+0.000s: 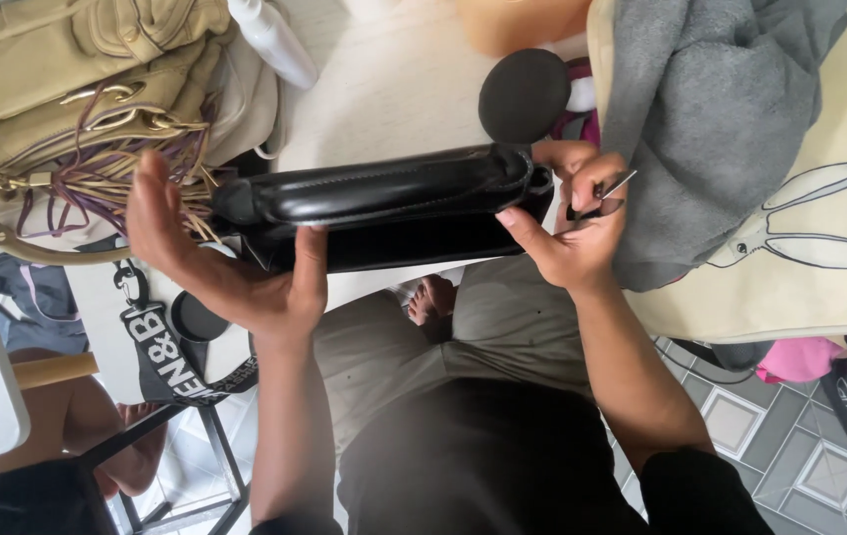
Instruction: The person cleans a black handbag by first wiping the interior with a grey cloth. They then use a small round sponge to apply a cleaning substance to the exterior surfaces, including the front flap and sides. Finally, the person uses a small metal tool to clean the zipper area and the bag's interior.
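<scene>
I see one black bag [384, 203], one tan bag [67, 69] and one cream bag with a bunny on it [790, 258]. There is one grey sweater [701, 119] and one white bottle [270, 40]. I have two hands, my left hand [235, 267] and my right hand [572, 228].

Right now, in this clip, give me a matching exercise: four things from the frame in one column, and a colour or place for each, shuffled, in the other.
Things:
1. handbag held in both hands
2. fringed bag
3. cloth
4. tote

Descriptions:
A. grey, draped at upper right
B. cream, with a rabbit drawing
C. glossy black, between left hand and right hand
D. tan, upper left

Pairs: 1-C, 2-D, 3-A, 4-B
</scene>
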